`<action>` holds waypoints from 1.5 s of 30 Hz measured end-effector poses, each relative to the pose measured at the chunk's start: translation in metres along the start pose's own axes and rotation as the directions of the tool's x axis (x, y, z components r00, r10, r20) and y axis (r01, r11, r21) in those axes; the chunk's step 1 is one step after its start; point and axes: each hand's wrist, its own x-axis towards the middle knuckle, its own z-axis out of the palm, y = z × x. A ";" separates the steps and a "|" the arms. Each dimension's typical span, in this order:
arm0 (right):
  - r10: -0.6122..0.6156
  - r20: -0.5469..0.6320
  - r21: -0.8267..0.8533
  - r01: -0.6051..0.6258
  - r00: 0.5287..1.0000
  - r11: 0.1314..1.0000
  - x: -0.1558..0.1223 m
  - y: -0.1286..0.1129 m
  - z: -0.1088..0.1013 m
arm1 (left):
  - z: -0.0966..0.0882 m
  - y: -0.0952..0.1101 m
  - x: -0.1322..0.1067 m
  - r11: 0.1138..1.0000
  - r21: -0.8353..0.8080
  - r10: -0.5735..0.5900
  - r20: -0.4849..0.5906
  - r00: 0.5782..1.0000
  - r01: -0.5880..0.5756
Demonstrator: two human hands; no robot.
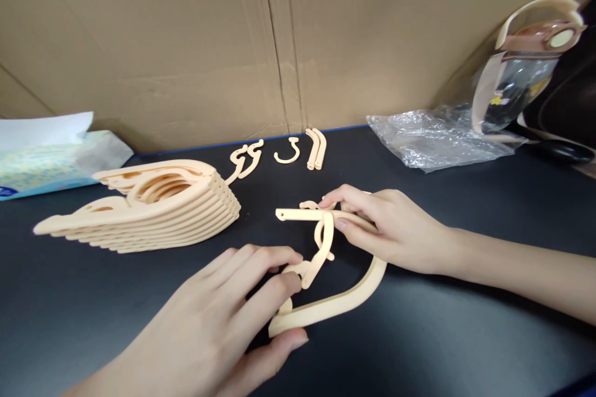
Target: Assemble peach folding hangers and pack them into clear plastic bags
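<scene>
black table (456,347), cardboard (186,43) behind

nearest, the left hand (228,316) grips the end of a cream frame (339,307); just beyond, the right hand (400,229) pinches a bar (300,215) over the table. farther left, stacked hangers (195,217); then 3 hooks (295,150) and 2 strips (321,150) near the cardboard.

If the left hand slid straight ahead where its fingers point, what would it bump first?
The left hand would probably bump the short curved cream piece; they may even be touching, but depth is unclear.
</scene>
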 end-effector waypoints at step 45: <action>0.001 0.011 0.004 -0.001 1.000 1.000 0.000 0.001 -0.001 | 0.004 0.008 0.007 0.987 -0.148 0.063 -0.051 0.997 -0.070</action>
